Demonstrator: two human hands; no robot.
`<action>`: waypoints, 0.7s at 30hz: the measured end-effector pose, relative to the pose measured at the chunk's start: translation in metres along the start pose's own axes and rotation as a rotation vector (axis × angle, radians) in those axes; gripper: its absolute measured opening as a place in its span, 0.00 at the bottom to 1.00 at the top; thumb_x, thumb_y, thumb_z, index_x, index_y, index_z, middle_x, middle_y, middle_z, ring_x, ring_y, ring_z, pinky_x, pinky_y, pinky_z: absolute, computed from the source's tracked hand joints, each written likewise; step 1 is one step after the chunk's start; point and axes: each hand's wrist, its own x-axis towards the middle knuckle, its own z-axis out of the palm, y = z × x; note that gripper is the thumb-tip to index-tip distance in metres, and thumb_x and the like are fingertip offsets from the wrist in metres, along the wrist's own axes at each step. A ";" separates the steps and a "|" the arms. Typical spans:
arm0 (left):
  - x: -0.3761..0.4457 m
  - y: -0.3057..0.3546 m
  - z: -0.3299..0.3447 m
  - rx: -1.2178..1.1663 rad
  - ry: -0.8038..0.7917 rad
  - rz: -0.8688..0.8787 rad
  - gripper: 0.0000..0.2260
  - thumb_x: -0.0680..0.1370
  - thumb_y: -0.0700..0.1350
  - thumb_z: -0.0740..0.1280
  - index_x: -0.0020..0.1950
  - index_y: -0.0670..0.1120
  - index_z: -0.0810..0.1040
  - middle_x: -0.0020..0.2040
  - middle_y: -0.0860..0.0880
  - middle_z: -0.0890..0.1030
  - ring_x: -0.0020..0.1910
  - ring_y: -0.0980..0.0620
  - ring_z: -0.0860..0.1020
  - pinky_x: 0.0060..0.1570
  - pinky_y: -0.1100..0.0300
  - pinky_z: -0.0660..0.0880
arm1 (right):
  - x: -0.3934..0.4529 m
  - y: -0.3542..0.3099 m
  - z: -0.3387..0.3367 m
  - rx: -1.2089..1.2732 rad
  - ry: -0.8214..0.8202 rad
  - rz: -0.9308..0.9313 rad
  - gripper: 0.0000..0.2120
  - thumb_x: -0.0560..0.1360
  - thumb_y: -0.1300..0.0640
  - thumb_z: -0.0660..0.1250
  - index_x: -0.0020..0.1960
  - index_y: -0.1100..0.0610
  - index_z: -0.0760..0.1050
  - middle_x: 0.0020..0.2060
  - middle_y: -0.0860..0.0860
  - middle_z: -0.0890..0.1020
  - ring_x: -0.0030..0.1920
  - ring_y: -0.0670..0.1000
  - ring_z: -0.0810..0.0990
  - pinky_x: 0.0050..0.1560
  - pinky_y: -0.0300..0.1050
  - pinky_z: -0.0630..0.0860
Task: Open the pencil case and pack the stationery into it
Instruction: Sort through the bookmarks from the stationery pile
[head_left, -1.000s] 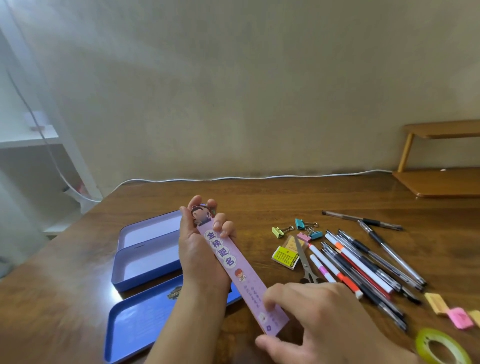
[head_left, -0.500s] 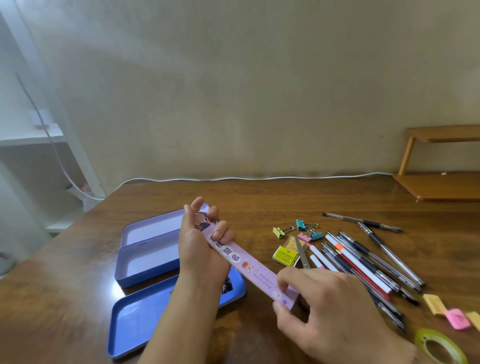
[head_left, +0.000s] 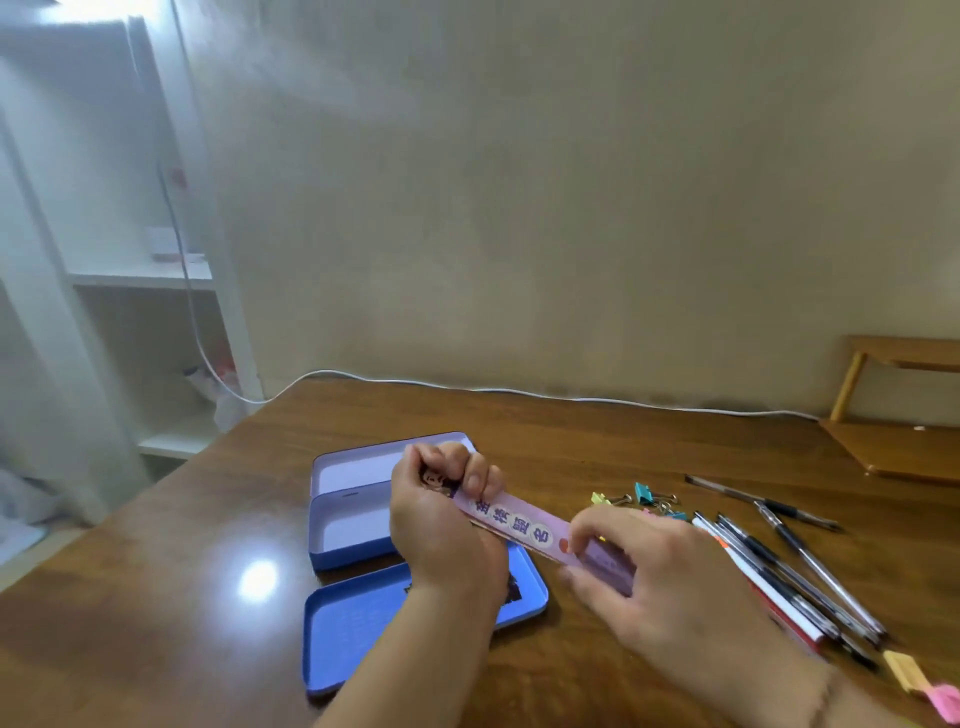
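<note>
The blue tin pencil case (head_left: 343, 525) stands open on the wooden table, its loose lid (head_left: 358, 623) lying in front of it. My left hand (head_left: 441, 525) grips the far end of a long purple ruler (head_left: 511, 522) printed with cartoon figures. My right hand (head_left: 639, 571) pinches its near end. The ruler lies almost level, just right of the case and above the lid. Several pens (head_left: 779, 577) lie in a row to the right, with coloured binder clips (head_left: 644, 496) behind them.
Small yellow and pink erasers (head_left: 924, 683) lie at the table's right front. A wooden stand (head_left: 898, 415) occupies the far right corner. A white cable (head_left: 519, 389) runs along the table's back edge. A white shelf unit (head_left: 140, 280) stands to the left.
Both hands have turned the ruler from a steep diagonal to nearly level and carried it left toward the case. My right hand slid further up along its near end. The camera view shifted left.
</note>
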 end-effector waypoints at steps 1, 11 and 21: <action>0.002 0.007 -0.005 0.044 -0.038 0.035 0.15 0.79 0.39 0.52 0.32 0.46 0.62 0.29 0.49 0.64 0.26 0.51 0.63 0.28 0.59 0.62 | 0.007 -0.006 0.000 -0.014 0.001 -0.021 0.12 0.71 0.36 0.64 0.48 0.41 0.71 0.42 0.33 0.79 0.41 0.41 0.76 0.40 0.36 0.70; 0.105 0.130 -0.115 1.745 -0.477 0.223 0.38 0.60 0.77 0.65 0.66 0.61 0.70 0.60 0.62 0.75 0.64 0.55 0.70 0.67 0.51 0.67 | 0.116 -0.015 0.033 -0.299 -0.128 -0.075 0.07 0.76 0.44 0.65 0.53 0.42 0.71 0.42 0.44 0.74 0.43 0.50 0.72 0.49 0.43 0.70; 0.112 0.125 -0.138 2.010 -0.642 0.134 0.46 0.63 0.62 0.75 0.75 0.65 0.53 0.64 0.61 0.67 0.65 0.61 0.59 0.70 0.60 0.54 | 0.173 -0.030 0.119 -0.312 -0.307 -0.121 0.07 0.76 0.47 0.62 0.54 0.42 0.73 0.51 0.50 0.76 0.49 0.56 0.74 0.47 0.44 0.67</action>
